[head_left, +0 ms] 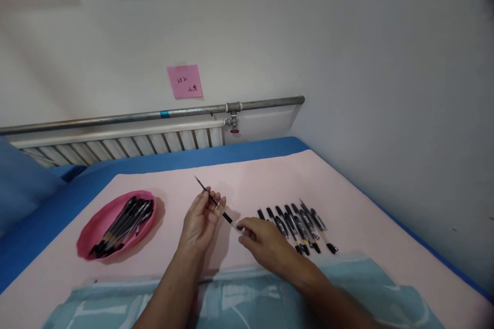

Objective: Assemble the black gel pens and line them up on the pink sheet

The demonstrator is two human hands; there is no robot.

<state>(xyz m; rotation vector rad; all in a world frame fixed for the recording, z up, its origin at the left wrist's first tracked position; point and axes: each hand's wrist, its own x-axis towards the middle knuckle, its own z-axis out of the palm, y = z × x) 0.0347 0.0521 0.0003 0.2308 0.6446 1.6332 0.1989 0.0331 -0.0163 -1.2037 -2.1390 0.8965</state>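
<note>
My left hand (200,220) is closed on a thin pen refill (211,198), its fine tip pointing up and away to the left. Lower right along the same slanting line lies a clear pen barrel with a black grip (227,218), its far end pinched in my right hand (262,241). A small yellowish part shows between the refill and the black section. How deep the refill sits in the barrel I cannot tell. Beside my right hand, several pens and caps (299,223) lie in a slanted row.
A pink oval basket (84,231) at the left holds several black pens (125,226). Pink sheeting (247,175) covers a blue surface (231,152). Light blue patterned cloth (247,298) lies at the near edge. Behind are a radiator (135,145), a metal pipe (193,112) and a red-handled valve (234,131).
</note>
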